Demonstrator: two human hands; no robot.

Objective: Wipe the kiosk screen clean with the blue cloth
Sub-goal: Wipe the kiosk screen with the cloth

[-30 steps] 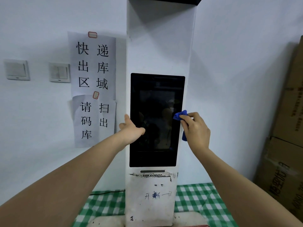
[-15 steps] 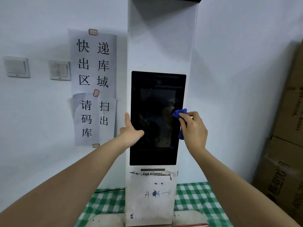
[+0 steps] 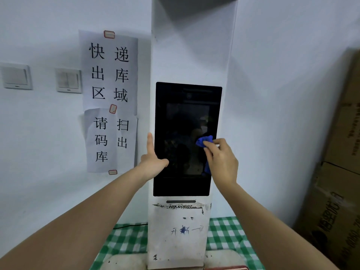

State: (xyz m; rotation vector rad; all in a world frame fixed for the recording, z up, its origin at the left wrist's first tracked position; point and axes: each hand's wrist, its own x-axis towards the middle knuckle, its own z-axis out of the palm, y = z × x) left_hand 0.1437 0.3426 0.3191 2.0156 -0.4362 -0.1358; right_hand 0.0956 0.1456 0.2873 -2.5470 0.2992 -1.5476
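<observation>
STEP: wiping in progress | right hand (image 3: 221,162) clenched on blue cloth (image 3: 204,141), pressed against kiosk screen (image 3: 181,114) right of centre | left hand (image 3: 153,162) spread, bracing screen's left edge | NEXT: I judge sweep across uncovered upper glass.

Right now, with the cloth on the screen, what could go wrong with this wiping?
1. The blue cloth is bunched small in the right hand, so bare fingers may touch the kiosk screen and leave marks.
2. The left hand rests its thumb on the glass and may smudge it.
3. The kiosk is tall and narrow; hard pushing might rock it.
</observation>
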